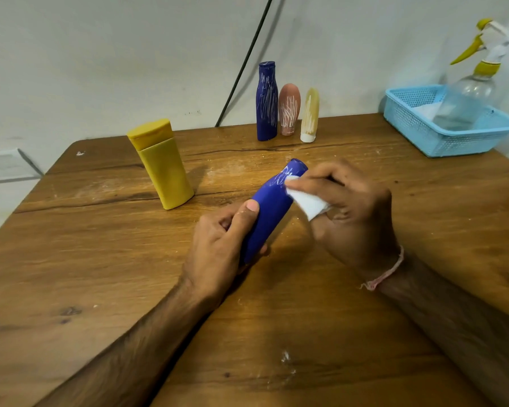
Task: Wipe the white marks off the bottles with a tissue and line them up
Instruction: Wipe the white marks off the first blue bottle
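Note:
My left hand (221, 245) grips the lower end of a blue bottle (272, 211), held tilted above the wooden table (100, 259). White scribbles remain near its far end. My right hand (347, 207) pinches a folded white tissue (307, 202) and presses it against the bottle's upper side. A clean yellow bottle (162, 165) stands upright to the left. At the back stand a tall blue bottle (266, 102), a pink bottle (289, 110) and a cream tube (309, 116) in a row, all with white marks.
A light blue plastic basket (423, 127) sits at the back right corner with a clear spray bottle (470, 95) leaning in it. A black cable (247, 60) runs down the wall behind the table. White dust specks lie on the tabletop.

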`<action>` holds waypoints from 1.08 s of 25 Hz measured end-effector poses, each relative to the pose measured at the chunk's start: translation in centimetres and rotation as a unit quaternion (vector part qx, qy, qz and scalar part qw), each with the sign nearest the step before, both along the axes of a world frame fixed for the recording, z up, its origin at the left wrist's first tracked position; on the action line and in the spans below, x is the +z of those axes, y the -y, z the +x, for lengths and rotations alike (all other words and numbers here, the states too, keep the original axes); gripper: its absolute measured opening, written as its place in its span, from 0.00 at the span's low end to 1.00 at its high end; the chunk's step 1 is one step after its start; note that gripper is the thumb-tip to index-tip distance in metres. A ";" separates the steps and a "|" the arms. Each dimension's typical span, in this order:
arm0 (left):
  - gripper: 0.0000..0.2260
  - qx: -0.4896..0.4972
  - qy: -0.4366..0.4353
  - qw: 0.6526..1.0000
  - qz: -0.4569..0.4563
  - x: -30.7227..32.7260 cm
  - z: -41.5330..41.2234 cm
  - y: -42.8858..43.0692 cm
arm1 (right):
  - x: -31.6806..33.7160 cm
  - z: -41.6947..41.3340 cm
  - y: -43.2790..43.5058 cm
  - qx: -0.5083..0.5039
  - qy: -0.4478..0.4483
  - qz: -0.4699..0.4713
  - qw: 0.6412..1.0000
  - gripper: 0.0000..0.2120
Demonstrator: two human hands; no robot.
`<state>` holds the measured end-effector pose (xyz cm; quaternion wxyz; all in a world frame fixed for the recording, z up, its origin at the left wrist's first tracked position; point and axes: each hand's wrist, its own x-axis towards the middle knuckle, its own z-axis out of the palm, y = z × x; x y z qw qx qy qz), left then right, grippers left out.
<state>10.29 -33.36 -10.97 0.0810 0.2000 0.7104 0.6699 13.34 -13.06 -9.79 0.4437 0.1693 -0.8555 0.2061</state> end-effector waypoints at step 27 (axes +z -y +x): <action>0.24 0.043 -0.237 0.948 -0.207 -0.6 -0.2 -0.2 | 0.5 -0.2 -0.8 -0.015 -0.012 -0.016 1.000 0.13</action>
